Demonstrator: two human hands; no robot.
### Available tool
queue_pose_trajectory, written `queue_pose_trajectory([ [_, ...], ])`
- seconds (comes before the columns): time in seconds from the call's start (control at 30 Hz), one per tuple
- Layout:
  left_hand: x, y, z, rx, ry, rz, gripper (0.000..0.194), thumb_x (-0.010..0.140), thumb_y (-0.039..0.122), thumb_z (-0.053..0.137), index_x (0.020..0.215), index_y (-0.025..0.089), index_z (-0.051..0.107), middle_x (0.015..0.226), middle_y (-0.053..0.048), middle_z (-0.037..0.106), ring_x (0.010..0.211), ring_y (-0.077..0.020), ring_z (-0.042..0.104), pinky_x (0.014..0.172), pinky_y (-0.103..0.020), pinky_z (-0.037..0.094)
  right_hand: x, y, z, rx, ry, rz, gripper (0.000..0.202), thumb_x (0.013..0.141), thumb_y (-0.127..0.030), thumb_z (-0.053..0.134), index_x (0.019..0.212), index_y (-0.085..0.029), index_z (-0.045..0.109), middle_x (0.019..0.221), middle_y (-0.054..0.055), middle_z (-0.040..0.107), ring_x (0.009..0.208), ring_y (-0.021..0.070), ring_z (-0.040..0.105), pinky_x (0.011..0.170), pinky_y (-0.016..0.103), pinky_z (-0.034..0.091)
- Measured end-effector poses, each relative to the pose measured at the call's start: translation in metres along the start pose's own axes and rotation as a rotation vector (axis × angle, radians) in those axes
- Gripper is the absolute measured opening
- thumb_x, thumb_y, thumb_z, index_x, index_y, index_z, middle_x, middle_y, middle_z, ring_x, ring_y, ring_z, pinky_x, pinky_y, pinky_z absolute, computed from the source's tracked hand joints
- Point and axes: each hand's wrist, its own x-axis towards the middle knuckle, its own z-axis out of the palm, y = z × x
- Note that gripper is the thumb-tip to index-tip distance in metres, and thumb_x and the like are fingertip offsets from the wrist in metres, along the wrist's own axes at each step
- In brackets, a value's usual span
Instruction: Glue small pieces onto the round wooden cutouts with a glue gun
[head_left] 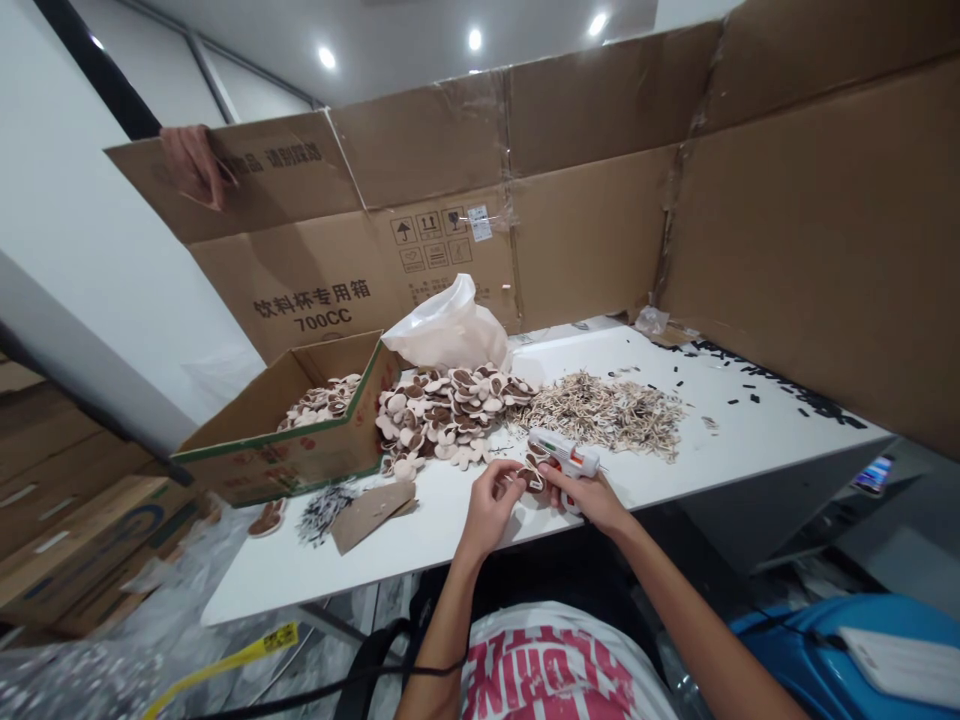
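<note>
Near the table's front edge, my left hand [493,503] is closed with its fingertips on a small brown felt piece [535,480], which has a pale strip across it. My right hand [592,497] wraps around a white and orange hot glue gun [568,455], its nozzle pointing left above the felt piece. The right fingertips also come close to the piece; whether they touch it I cannot tell. Just beyond the hands lie a pile of brown and cream felt shapes [450,410] and a heap of thin cream strips [611,410].
An open cardboard box [277,455] with more felt shapes stands left. Cardboard pieces [371,515] and dark slivers [324,512] lie front left, a white plastic bag [454,330] behind. Small black pieces [795,390] are scattered right. Tall cardboard walls [592,230] enclose the white table [300,580].
</note>
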Motion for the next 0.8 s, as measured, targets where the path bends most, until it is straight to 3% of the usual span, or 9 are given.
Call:
queue_pose_trajectory([
  [0.13,-0.0016,0.007,0.0022,0.059,-0.066,0.009,0.033,0.094,0.048,0.066,0.098,0.017,0.074,0.085,-0.003,0.069,0.069,-0.0145,0.05,0.066,-0.027,0.04,0.0002,-0.0001,-0.0009,0.022,0.005,0.032,0.053,0.087,-0.073,0.073,0.083,-0.02,0.073,0.065,0.004,0.066,0.061,0.0242,0.066,0.062,0.032,0.053],
  [0.33,-0.0032,0.0083,0.0039,0.088,-0.111,-0.007,0.038,0.092,0.052,0.068,0.082,0.016,0.07,0.067,0.002,0.055,0.065,-0.0128,0.043,0.063,-0.026,0.034,0.0001,0.0029,-0.0021,0.02,-0.004,0.039,0.051,0.087,-0.071,0.074,0.089,-0.021,0.074,0.065,0.003,0.065,0.065,0.0244,0.067,0.064,0.031,0.055],
  [0.7,-0.0038,0.0076,0.0062,0.067,-0.122,-0.031,0.043,0.09,0.058,0.069,0.078,0.016,0.066,0.067,0.002,0.051,0.065,-0.0131,0.042,0.062,-0.025,0.034,0.0005,-0.0005,-0.0008,-0.023,-0.083,0.01,0.053,0.09,-0.072,0.069,0.083,-0.02,0.072,0.064,0.002,0.066,0.062,0.0215,0.066,0.06,0.027,0.049],
  [0.8,-0.0038,0.0055,0.0063,0.045,-0.125,-0.05,0.042,0.089,0.057,0.069,0.079,0.016,0.067,0.068,0.002,0.053,0.065,-0.0131,0.043,0.062,-0.026,0.034,-0.0005,-0.0019,-0.0001,-0.039,-0.039,0.029,0.053,0.088,-0.072,0.071,0.082,-0.02,0.074,0.063,0.002,0.066,0.06,0.0209,0.065,0.058,0.026,0.048],
])
